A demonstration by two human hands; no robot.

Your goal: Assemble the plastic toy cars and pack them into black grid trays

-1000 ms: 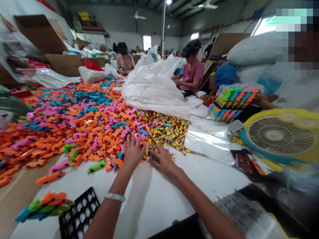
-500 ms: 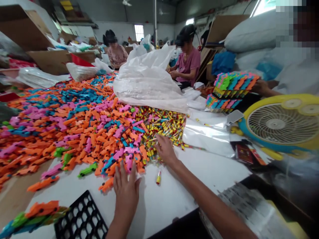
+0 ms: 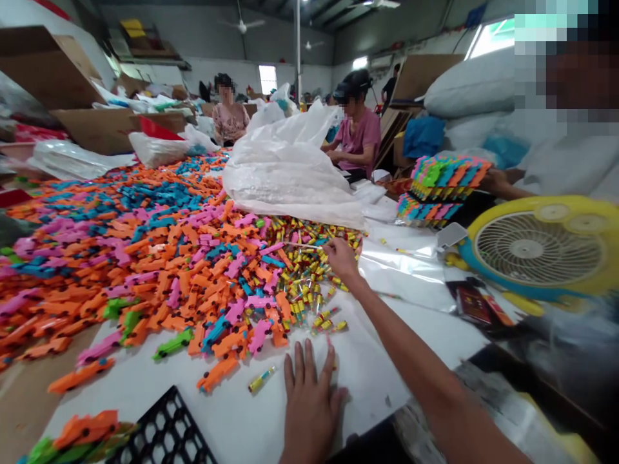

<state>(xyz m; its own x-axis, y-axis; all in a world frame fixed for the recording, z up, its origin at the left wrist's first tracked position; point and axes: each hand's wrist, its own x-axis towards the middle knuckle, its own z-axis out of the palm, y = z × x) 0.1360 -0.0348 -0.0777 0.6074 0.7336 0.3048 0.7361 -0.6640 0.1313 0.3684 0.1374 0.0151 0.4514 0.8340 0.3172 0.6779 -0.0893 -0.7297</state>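
Observation:
My left hand (image 3: 309,393) lies palm down on the white table surface, fingers spread, with nothing in it. My right hand (image 3: 341,258) is closed on a thin pale stick (image 3: 304,245) over the pile of small yellow-capped tubes (image 3: 314,264). One loose yellow tube (image 3: 261,380) rests just left of my left hand. Orange, pink, blue and green toy cars (image 3: 193,290) are heaped to the left of the tubes. A black tray with round holes (image 3: 167,428) sits at the lower left, beside a stack of colored cars (image 3: 87,428).
Behind the piles bulges a large white plastic bag (image 3: 290,171). A yellow and blue fan (image 3: 536,248) stands at the right, near a person's hand holding packed toy cars (image 3: 449,174). Two people sit across the table.
My left hand has moved right across the table, and the loose tube now lies to its left. My right hand has moved up and right and has closed on the stick.

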